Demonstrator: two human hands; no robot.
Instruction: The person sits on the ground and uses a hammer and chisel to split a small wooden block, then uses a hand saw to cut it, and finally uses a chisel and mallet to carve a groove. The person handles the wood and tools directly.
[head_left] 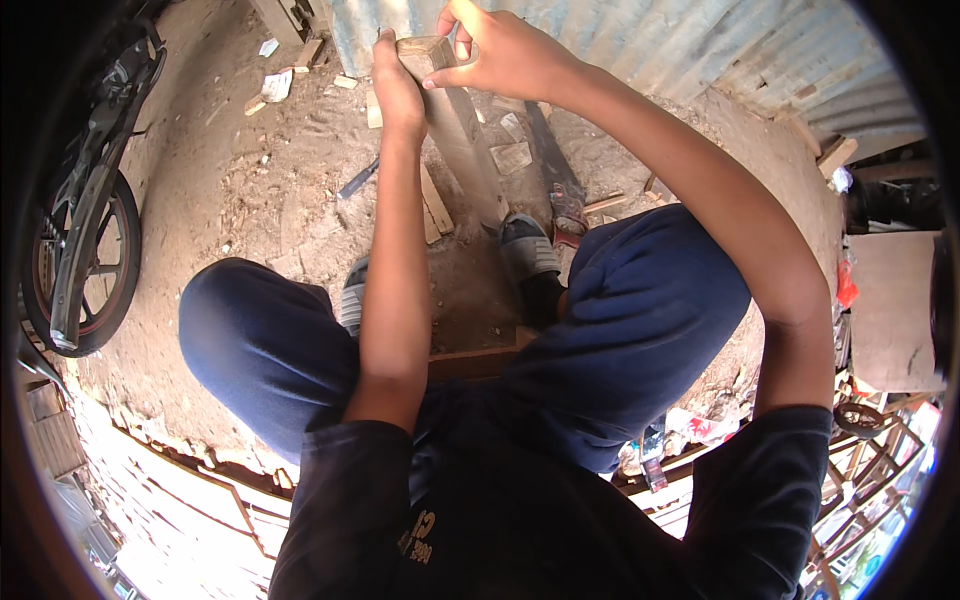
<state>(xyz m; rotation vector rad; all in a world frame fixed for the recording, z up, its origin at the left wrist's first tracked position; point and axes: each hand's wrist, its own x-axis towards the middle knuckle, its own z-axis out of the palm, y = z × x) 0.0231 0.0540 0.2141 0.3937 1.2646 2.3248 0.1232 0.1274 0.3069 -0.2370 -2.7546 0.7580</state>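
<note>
A squared wooden beam [452,140] rises from the ground between my feet, its pale end nearest the top of the view. My left hand [397,88] is closed against the beam's left side, close to that end. At the opposite side is my right hand [500,55], its thumb touching the beam's edge. The fingers of that hand arch above the end, bent and apart from the thumb, with nothing visible between them. On the dirt left of the beam lies a narrow dark flat tool [358,179], whose kind I cannot make out.
Wood scraps [511,158] and a long dark strip [550,150] lie around the beam. My sandalled foot [529,248] stands beside its base. A corrugated metal sheet [640,45] borders the far side; a motorcycle wheel [110,265] stands at left, a brown panel [893,310] at right.
</note>
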